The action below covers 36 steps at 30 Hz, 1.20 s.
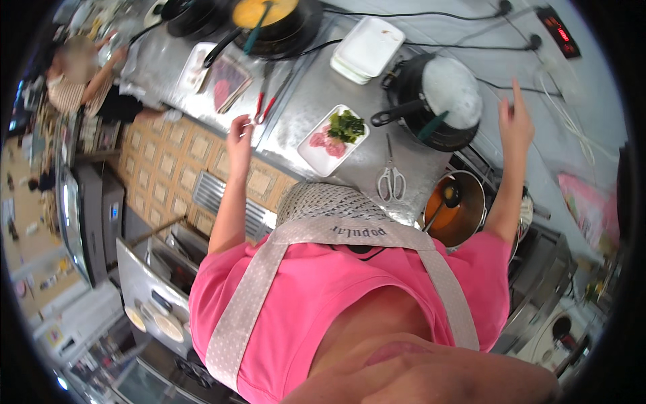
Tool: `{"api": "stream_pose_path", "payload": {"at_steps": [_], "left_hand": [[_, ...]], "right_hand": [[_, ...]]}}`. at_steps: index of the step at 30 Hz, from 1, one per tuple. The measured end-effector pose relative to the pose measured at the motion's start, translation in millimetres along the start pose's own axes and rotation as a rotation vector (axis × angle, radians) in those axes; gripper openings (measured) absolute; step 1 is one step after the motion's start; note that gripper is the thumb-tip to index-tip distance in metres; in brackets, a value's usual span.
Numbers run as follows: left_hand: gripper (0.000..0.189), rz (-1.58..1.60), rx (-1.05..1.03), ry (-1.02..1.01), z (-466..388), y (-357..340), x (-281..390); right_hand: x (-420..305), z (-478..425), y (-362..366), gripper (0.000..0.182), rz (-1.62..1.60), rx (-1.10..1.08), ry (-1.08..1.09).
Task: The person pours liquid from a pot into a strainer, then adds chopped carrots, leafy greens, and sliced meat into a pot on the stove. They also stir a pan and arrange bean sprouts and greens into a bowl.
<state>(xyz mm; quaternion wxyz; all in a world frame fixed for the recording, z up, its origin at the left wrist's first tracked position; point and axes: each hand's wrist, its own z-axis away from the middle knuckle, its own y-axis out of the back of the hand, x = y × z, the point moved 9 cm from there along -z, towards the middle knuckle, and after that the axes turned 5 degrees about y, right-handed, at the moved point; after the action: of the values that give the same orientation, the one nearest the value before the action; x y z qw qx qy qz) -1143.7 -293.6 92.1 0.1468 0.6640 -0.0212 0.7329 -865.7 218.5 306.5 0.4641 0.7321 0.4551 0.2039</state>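
My left hand point(239, 134) is raised beside the steel counter, fingers loosely curled, with nothing seen in it. Near it lie red-handled tongs point(264, 107). To the right, my right hand point(516, 121) points upward with its index finger out and holds nothing visible. It is beside a black pan point(431, 96) full of white, foamy liquid, with a dark green utensil point(433, 126) in it. Before me, a white tray point(314, 160) bears pink meat slices point(328, 144) and dark leafy greens point(346, 127). Scissors point(391, 183) with pale handles lie to its right.
Stacked white trays point(371, 43) stand at the back. A pan of yellow food point(252, 14) is at upper left, near a meat package point(224, 83). A metal pot point(469, 202) holds orange liquid and a ladle point(444, 202). Cables point(449, 47) cross behind. Another person point(88, 91) works at left.
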Motion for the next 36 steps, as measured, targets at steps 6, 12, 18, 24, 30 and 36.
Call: {"api": "stream_pose_path", "payload": {"at_steps": [6,12,18,24,30,36], "left_hand": [[0.028,-0.369,0.107,0.013,-23,14,-85],[0.069,-0.811,0.495,0.112,-192,108,-122],[0.041,-0.671,-0.062,-0.019,-263,87,-161],[0.040,-0.422,-0.545,-0.157,-99,6,24],[0.038,-0.250,-1.443,-0.222,51,-120,89],[0.040,-0.037,-1.201,-0.237,3,-281,74]], "right_hand": [[-89,157,-28,0.029,-0.335,0.031,-0.036],[-219,193,-71,0.026,-0.392,-0.270,0.220],[-298,181,-129,0.022,-0.530,-0.302,0.061],[-377,147,-169,0.036,-1.122,-0.301,-0.193],[-375,220,-235,0.042,-2.563,-0.171,-1.065],[-246,355,-233,0.031,-2.509,0.381,-1.445]]}}
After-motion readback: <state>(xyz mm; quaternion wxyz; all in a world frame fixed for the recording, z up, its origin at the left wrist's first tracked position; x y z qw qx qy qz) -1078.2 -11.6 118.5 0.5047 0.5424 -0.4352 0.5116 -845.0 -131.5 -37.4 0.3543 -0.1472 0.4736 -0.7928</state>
